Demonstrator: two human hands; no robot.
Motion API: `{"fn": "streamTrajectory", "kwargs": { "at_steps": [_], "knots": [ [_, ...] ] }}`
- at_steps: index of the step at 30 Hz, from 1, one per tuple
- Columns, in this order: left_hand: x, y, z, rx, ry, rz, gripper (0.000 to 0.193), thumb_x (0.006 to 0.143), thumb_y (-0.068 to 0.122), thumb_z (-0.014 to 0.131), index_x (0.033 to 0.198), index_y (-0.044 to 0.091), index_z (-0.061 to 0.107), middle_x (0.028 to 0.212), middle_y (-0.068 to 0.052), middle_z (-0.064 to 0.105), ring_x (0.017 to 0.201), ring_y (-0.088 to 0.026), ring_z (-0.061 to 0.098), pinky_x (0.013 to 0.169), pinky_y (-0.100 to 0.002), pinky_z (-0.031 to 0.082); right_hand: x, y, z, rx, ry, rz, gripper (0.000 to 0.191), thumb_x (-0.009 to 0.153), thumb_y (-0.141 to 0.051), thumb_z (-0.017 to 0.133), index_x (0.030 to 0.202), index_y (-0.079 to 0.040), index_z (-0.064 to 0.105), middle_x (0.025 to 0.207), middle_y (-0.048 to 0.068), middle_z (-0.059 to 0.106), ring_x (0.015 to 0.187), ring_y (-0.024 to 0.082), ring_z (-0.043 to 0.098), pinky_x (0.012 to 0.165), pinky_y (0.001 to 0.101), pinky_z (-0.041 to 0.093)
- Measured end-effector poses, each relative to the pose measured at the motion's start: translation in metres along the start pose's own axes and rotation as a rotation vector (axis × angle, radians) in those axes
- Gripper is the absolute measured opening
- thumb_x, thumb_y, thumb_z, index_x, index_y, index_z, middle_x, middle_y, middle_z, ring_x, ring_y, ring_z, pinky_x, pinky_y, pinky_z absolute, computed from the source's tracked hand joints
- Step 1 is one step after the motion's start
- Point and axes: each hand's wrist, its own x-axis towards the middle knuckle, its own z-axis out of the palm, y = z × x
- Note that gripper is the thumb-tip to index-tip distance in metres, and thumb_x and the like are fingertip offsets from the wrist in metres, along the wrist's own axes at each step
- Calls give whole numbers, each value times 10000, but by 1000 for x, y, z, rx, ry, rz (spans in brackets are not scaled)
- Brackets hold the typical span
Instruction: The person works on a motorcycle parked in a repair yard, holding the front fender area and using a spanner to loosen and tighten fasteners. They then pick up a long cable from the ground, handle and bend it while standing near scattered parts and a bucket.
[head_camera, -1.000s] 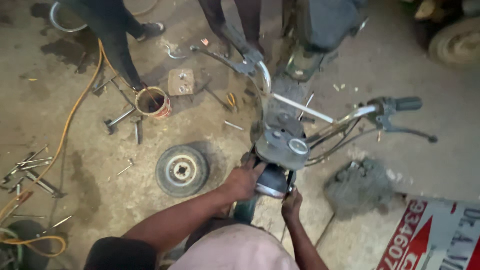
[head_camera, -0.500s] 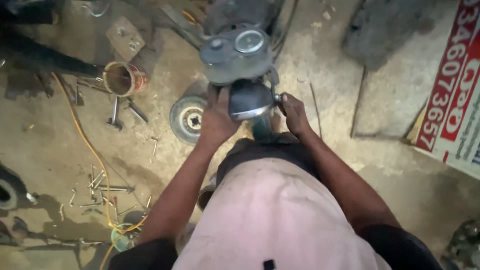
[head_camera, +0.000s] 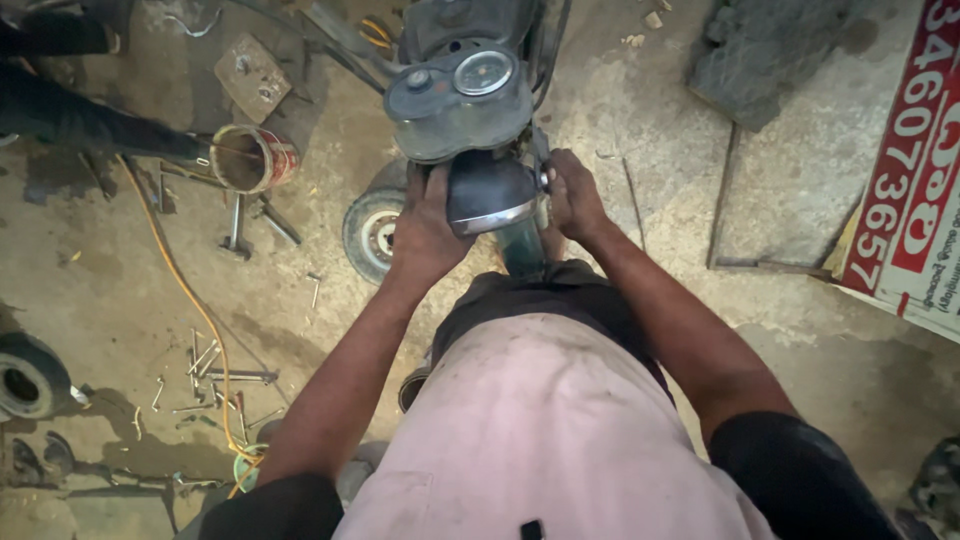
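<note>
A dark headlamp housing (head_camera: 487, 192) with a chrome rim sits at the front of a motorcycle, just below its grey instrument panel (head_camera: 458, 92) with a round dial. My left hand (head_camera: 424, 228) grips the housing's left side. On the right side my right hand (head_camera: 572, 196) clasps it near a small bolt. Both forearms reach forward over my pink shirt.
A small wheel hub (head_camera: 372, 229) lies on the dirt floor left of the lamp. A rusty tin can (head_camera: 250, 158), spanners (head_camera: 236, 222) and a yellow hose (head_camera: 178, 282) lie further left. Another person's dark-clad legs (head_camera: 70, 110) are top left. A red-and-white signboard (head_camera: 905, 170) lies at right.
My view has tilted down and closer to the headlamp. Both hands stay on the housing, with the handlebar out of frame now.
</note>
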Motion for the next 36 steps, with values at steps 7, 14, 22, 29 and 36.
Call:
{"fn": "streamTrajectory", "kwargs": {
  "at_steps": [7, 14, 22, 29, 36],
  "knots": [
    [-1, 3, 0, -6, 18, 17, 980, 681, 178, 884, 1516, 38, 391, 1523, -350, 379, 1390, -539, 414, 1088, -503, 466, -12, -4, 4, 71, -107, 471, 421, 1128, -273, 365, 855, -13, 553, 702, 91, 552, 665, 163, 492, 644, 370, 429],
    [0, 7, -3, -14, -6, -34, 931, 704, 175, 873, 1508, 64, 416, 1517, -332, 411, 1346, -520, 482, 1073, -496, 488, -31, -8, 1, 312, -124, 456, 322, 1075, -268, 404, 1102, -5, 588, 811, 53, 567, 742, 133, 500, 663, 336, 439],
    [0, 5, -2, 0, 19, 10, 968, 687, 194, 896, 1510, 62, 402, 1512, -336, 405, 1357, -527, 463, 1065, -503, 486, -18, 3, -35, -564, -174, 332, 195, 1033, -199, 688, 1029, -5, 673, 1001, 227, 682, 968, 388, 644, 835, 478, 510],
    [0, 3, 0, 3, 17, 6, 938, 722, 227, 881, 1508, 64, 396, 1495, -326, 423, 1246, -529, 547, 959, -529, 533, -55, -30, -89, 520, 79, 499, 298, 903, -80, 538, 1186, 3, 576, 1068, 158, 704, 960, 232, 663, 855, 355, 501],
    [2, 10, -1, 21, 36, 7, 977, 680, 233, 893, 1508, 89, 393, 1496, -328, 403, 1236, -535, 549, 923, -521, 543, -61, -7, -30, 259, 207, 755, 319, 1098, -270, 512, 1069, -24, 713, 702, 84, 568, 595, 173, 523, 542, 323, 418]
  ]
}}
